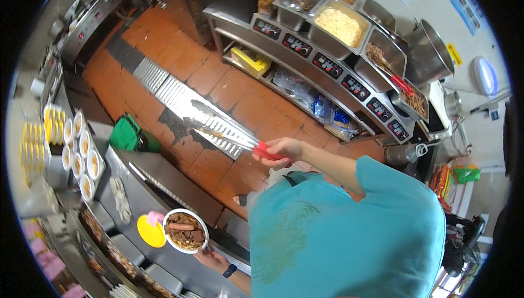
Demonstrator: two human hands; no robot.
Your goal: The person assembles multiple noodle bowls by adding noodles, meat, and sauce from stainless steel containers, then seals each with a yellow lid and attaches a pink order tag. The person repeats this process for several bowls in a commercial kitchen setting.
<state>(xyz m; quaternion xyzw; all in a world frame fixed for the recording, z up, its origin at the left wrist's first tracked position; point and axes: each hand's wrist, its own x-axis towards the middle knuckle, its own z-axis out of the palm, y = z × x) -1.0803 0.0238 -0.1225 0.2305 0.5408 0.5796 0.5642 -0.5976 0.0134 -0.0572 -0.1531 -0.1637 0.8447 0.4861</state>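
At the near edge of the white bowl [203,222], the left hand [212,258] has its grip pinching the rim; sausage and brown meat [187,237] fill the bowl. Just left of it, a yellow lid [150,232] lies on the bench [146,177], a pink packet [156,218] touching both. Beyond the bowl and to its right, the right hand's [281,152] grip is pressed around red-handled tongs [268,151]. Farther off, left of the bowl, stand small filled cups [85,145]; farthest, to its right, metal pans [334,52].
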